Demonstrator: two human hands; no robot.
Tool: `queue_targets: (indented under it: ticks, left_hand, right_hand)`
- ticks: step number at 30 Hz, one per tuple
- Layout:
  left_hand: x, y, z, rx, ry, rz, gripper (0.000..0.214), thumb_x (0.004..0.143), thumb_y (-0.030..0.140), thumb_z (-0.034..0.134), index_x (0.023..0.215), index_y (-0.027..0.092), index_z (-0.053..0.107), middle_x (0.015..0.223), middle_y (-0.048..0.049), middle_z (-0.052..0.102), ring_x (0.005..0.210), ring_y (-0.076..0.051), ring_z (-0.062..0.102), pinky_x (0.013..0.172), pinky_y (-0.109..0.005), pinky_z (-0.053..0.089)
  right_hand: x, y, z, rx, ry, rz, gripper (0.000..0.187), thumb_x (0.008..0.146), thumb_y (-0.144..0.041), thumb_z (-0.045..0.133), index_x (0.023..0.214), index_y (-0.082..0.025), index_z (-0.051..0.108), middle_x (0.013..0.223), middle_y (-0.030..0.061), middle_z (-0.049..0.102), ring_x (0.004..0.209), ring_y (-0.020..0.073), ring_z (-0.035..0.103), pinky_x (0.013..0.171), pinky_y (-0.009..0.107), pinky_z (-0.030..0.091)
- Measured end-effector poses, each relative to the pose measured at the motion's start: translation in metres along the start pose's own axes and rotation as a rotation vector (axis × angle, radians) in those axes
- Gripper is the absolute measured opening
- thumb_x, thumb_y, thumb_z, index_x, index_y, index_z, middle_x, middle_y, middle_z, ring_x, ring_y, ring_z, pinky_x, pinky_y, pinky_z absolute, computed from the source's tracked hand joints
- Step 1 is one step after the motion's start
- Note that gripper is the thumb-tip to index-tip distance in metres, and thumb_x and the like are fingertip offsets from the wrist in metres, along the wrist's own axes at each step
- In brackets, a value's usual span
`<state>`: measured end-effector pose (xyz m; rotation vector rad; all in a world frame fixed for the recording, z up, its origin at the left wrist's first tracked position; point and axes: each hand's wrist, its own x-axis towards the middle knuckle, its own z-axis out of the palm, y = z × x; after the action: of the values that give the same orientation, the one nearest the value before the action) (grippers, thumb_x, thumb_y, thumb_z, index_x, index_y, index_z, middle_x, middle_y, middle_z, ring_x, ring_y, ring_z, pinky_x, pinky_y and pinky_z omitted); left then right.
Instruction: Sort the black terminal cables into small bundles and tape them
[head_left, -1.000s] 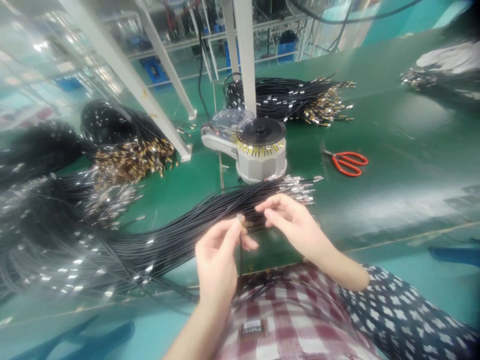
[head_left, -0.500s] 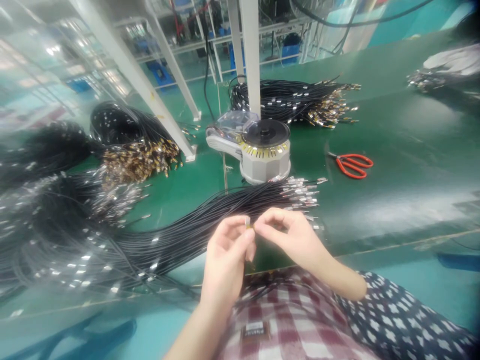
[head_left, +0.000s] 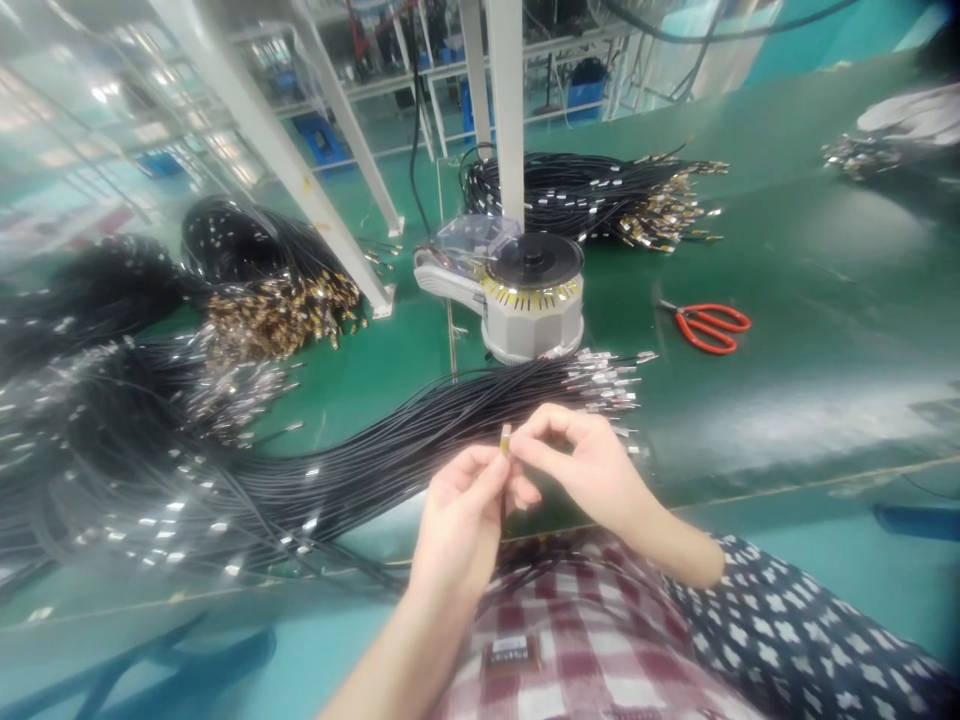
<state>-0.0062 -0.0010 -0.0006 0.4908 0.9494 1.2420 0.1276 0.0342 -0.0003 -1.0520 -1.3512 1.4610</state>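
Between thumb and fingers, my left hand pinches a cable end with a pale tip and a yellow band, pointing upward. My right hand is closed in a pinch against the yellow band; whether it grips the band itself or a bit of tape is too small to tell. Just beyond both hands lies a thick bundle of black cables, its white-tagged ends toward the right. Behind the bundle stands a round tape dispenser with a black top and yellow strips around its rim.
Red-handled scissors lie on the green table to the right. Another cable coil rests behind the dispenser. More cable heaps fill the left side, near white metal posts. A white cloth-like item lies far right.
My left hand has turned slightly and shifted right, so more of the cable end's yellow band shows. My right hand stays pinched close against it.
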Motion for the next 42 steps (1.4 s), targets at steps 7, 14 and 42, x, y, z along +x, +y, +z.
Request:
queue_targets:
  ticks: [7, 14, 42]
  left_hand:
    - [-0.001, -0.007, 0.0, 0.016, 0.013, 0.061, 0.014, 0.077, 0.02, 0.073, 0.07, 0.012, 0.064, 0.06, -0.0011, 0.064, 0.052, -0.009, 0.057, 0.055, -0.02, 0.042]
    - [-0.001, -0.006, 0.0, 0.053, 0.021, 0.059, 0.018, 0.072, 0.02, 0.077, 0.079, 0.013, 0.062, 0.064, 0.002, 0.059, 0.045, -0.003, 0.043, 0.047, -0.017, 0.03]
    - [-0.001, -0.005, -0.004, 0.036, -0.133, -0.106, 0.025, 0.078, 0.03, 0.073, 0.065, 0.012, 0.061, 0.052, 0.0004, 0.061, 0.035, -0.007, 0.05, 0.043, -0.019, 0.032]
  right_hand:
    - [0.003, 0.001, 0.001, 0.239, -0.138, 0.101, 0.022, 0.082, -0.034, 0.067, 0.071, -0.017, 0.058, 0.051, -0.0036, 0.058, 0.047, 0.0127, 0.056, 0.058, 0.031, 0.05]
    - [0.005, 0.004, 0.002, 0.171, -0.05, 0.072, 0.018, 0.081, -0.028, 0.065, 0.069, -0.016, 0.058, 0.067, -0.0024, 0.057, 0.064, 0.0103, 0.054, 0.066, 0.025, 0.046]
    - [0.02, 0.003, -0.015, 0.286, -0.281, 0.156, 0.019, 0.069, -0.028, 0.079, 0.064, -0.015, 0.067, 0.067, -0.0018, 0.064, 0.065, 0.0109, 0.06, 0.067, 0.025, 0.048]
